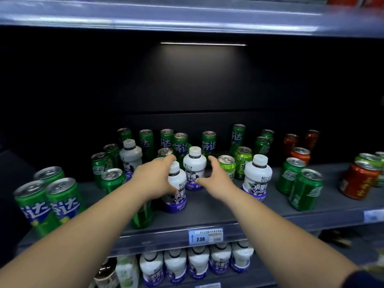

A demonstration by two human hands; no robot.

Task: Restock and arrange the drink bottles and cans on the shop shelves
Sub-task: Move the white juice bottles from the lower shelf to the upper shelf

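Small white bottles with purple labels stand among green cans on the dark shelf (218, 206). My left hand (153, 177) is wrapped around the front white bottle (177, 190) from its left side, with a finger near the cap. Just behind it stands a second white bottle (194, 165). My right hand (216, 179) is spread beside that bottle's right side; the thumb is near its base and the fingers are clear of it. Two more white bottles stand at the right (257, 177) and back left (131, 156).
Green cans (64, 200) crowd the left, back and right of the shelf, and red cans (357, 181) stand at the far right. A lit upper shelf edge (187, 19) hangs overhead. A price tag (205, 235) marks the front rail. A row of white bottles (197, 260) fills the shelf below.
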